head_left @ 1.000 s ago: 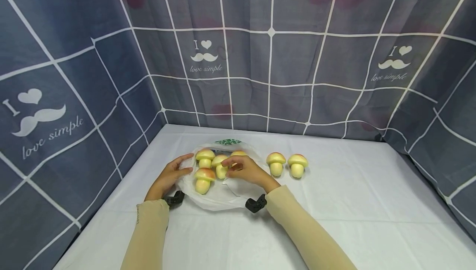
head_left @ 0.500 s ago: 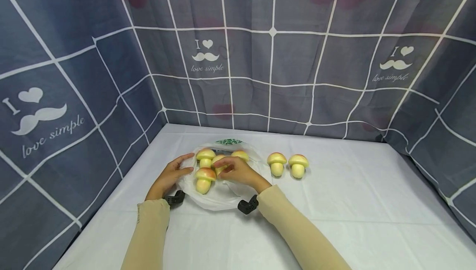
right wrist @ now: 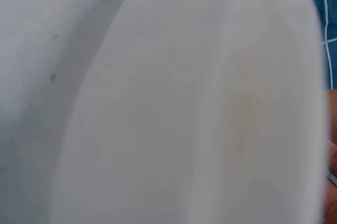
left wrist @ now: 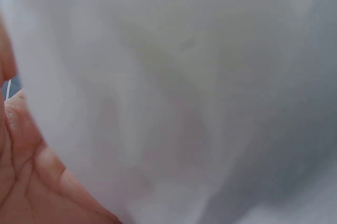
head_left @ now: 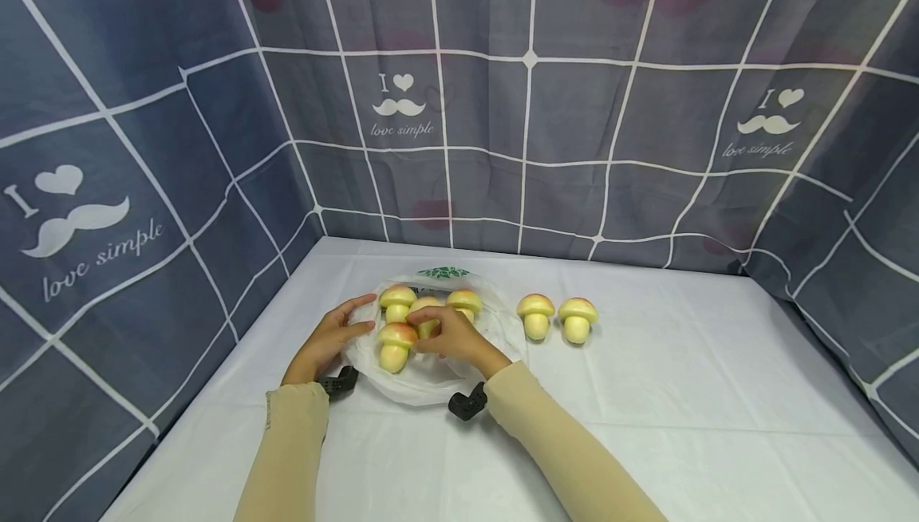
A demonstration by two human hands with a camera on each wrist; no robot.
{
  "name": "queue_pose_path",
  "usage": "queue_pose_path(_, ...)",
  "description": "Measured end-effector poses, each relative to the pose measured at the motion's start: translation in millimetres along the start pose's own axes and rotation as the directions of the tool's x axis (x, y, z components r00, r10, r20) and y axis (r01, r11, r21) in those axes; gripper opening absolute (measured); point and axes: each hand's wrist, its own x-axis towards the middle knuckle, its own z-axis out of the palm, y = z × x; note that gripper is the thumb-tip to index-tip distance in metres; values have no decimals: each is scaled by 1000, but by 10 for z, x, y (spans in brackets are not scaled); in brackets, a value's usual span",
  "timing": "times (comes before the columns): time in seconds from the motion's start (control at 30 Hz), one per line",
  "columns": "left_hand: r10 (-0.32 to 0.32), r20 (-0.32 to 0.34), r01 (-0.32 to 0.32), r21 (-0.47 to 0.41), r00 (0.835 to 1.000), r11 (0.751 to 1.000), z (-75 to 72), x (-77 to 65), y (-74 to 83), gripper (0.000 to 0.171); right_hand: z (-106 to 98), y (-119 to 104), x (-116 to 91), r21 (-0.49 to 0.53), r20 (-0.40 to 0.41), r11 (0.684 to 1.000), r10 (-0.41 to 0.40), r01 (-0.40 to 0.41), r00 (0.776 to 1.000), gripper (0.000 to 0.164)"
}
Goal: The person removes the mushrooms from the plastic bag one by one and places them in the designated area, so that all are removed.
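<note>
A white plastic bag (head_left: 412, 389) lies spread on the table, with several yellow toy mushrooms with reddish caps in it. My left hand (head_left: 326, 344) touches the bag's left side, thumb and index finger apart; in the left wrist view the bag hides much of the palm. In the bag, my right hand (head_left: 455, 337) grips the middle mushroom (head_left: 427, 303), thumb and index finger around it. Close beside that are a front mushroom (head_left: 394, 349), a back-left mushroom (head_left: 397, 300) and a back-right mushroom (head_left: 465, 301). The bag nearly fills the right wrist view.
Two more mushrooms, one nearer (head_left: 535, 316) the bag and one farther right (head_left: 577, 319), stand on the white-covered table (head_left: 682, 394). Dark checked cloth (head_left: 488, 107) hangs around the back and sides.
My right hand has moved left and closed around the middle mushroom, uncovering the back-right one. The left hand has stayed put.
</note>
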Motion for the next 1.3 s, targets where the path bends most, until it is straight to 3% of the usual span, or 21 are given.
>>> queue_pose_path(0.53, 5, -7, -5, 17, 1000, 1000, -6, -5, 1, 70, 124, -27, 50, -207, -72, 978, -39, 24, 997, 51)
queue_pose_path(0.67, 7, -4, -7, 12, 1000, 1000, -2, -5, 4, 70, 119, -42, 31, -203, -70, 979, -33, 18, 997, 49)
queue_pose_path(0.97, 16, -3, -16, 12, 1000, 1000, -2, 10, -12, 68, 98, 35, -14, -13, -61, 1000, -25, 24, 998, 46)
queue_pose_path(1.13, 22, -3, -22, 12, 1000, 1000, -10, 17, -28, 67, 42, 70, -55, 78, -34, 995, -61, 63, 998, 43)
queue_pose_path(1.3, 23, -2, -23, 8, 1000, 1000, -19, 19, -35, 68, -22, 71, -118, 215, 8, 975, -51, 49, 999, 46)
